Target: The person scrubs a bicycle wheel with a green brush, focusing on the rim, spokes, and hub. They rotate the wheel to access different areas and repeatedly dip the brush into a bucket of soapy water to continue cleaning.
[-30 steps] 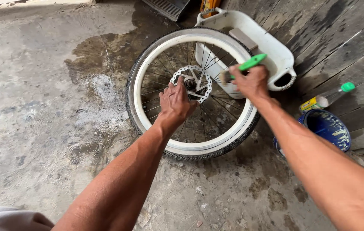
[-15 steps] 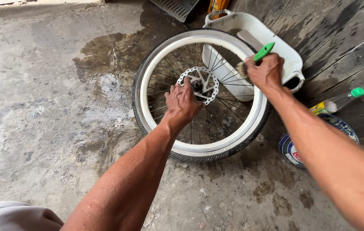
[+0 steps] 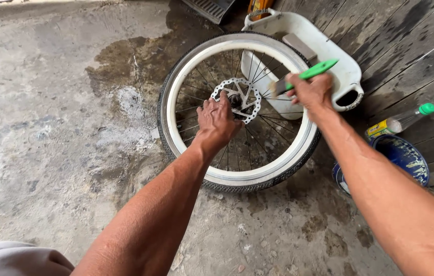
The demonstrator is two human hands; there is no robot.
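A spoked bicycle wheel with a white rim and black tyre (image 3: 237,176) lay flat on the wet concrete floor (image 3: 48,128), its far right edge propped on a white plastic tub (image 3: 347,69). The left hand (image 3: 217,121) rested at the hub, fingers curled against the perforated steel brake disc (image 3: 237,98), steadying the wheel. The right hand (image 3: 313,93) was closed around a green-handled brush (image 3: 306,75), its bristles over the spokes just right of the disc.

The wheel looked stiff and fairly light; the rim or hub seemed the safest holds, since the thin spokes could bend and the disc's toothed edge could cut, and wet metal would likely be slippery. Open floor lay left and near; to the right, a blue paint tin (image 3: 406,156) and a green-capped bottle (image 3: 401,121) crowded the wooden boards (image 3: 421,46).
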